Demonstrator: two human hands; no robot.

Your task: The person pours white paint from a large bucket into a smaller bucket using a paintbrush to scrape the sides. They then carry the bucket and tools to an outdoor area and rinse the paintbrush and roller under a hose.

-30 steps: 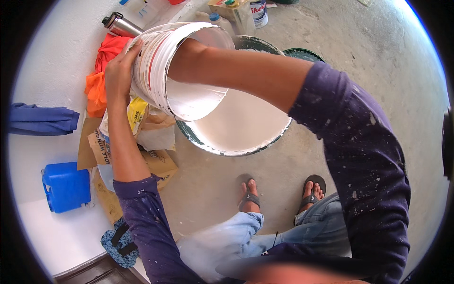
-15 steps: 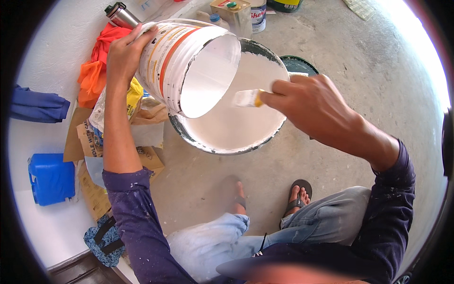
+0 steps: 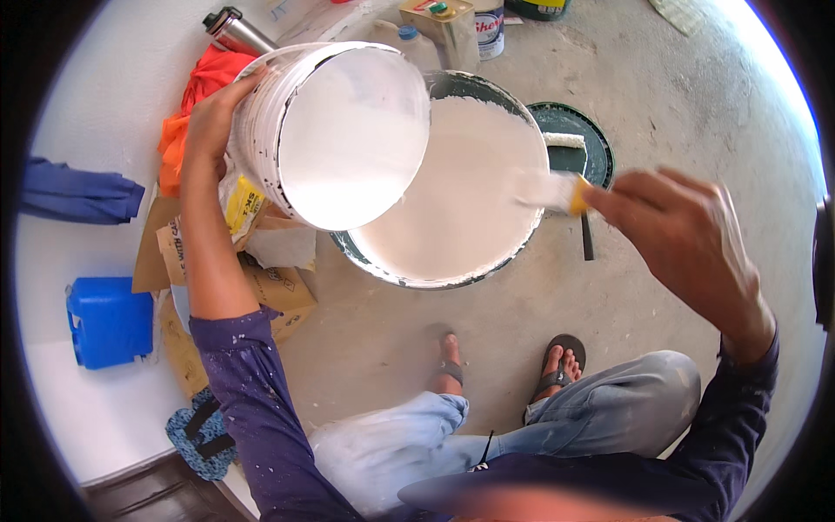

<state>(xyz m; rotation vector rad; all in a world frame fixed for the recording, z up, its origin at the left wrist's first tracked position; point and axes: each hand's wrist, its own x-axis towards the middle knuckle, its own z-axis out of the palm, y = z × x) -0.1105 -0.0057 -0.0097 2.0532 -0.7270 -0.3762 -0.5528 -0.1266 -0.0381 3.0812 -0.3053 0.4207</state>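
My left hand [image 3: 213, 122] grips the outside of a white bucket [image 3: 335, 130], tipped on its side with its mouth toward me, its inside coated in white paint. The bucket hangs over the left rim of a large round tub [image 3: 513, 248] filled with white paint. My right hand [image 3: 674, 230] holds a paint-covered scraper with a yellow handle [image 3: 552, 191] above the tub's right side. My feet in sandals [image 3: 561, 361] stand on the concrete floor below the tub.
A dark round lid with a paint roller [image 3: 574, 148] lies right of the tub. Cans and a jug [image 3: 452, 26] stand behind it. Orange cloth [image 3: 196, 91], cardboard and paper bags [image 3: 261, 270] lie left. A blue canister [image 3: 109, 320] and blue cloth [image 3: 78, 196] lie farther left.
My right arm came out of the bucket and swung right over the tub with the scraper. The bucket has turned its mouth more toward me.
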